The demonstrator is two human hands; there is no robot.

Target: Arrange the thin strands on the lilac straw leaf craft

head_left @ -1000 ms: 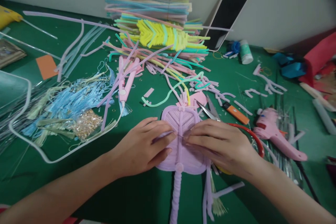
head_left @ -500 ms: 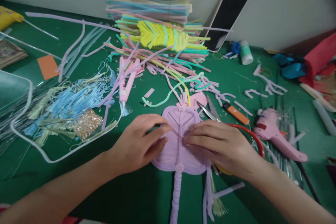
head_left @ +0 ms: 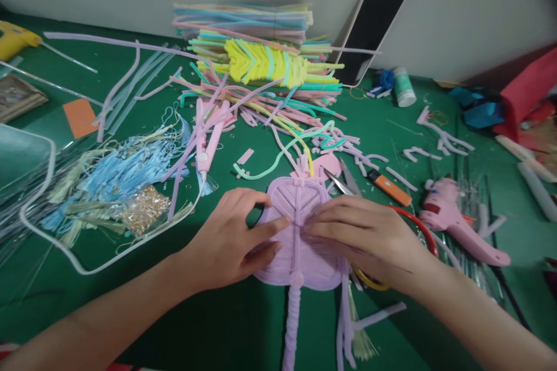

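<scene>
A lilac fan [head_left: 278, 255] made of fuzzy pipe cleaners lies flat on the green table, its wrapped handle [head_left: 292, 319] pointing toward me. My left hand [head_left: 237, 237] rests on the fan's left side, thumb and fingers apart, with the index fingertip close to the central rib. On the right side, my right hand [head_left: 363, 232] has its fingertips pinched together beside that rib. A thin dark wire-like strand [head_left: 295, 223] shows at those fingertips, crossing the rib. Scissors [head_left: 342, 182] with red and yellow handles lie partly under my right hand.
Pipe cleaners [head_left: 243, 17] are heaped at the back by a leaning phone [head_left: 369, 35]. Blue tassels [head_left: 126, 162], a bag of gold bits [head_left: 148, 208] and a pink heating tool [head_left: 211, 139] lie left. Right are an orange lighter [head_left: 391, 188] and a pink glue gun [head_left: 461, 220].
My left index finger has moved right toward the central rib, and less of the thin strand shows between the hands. My right hand stays nearly in place. The view has shifted slightly.
</scene>
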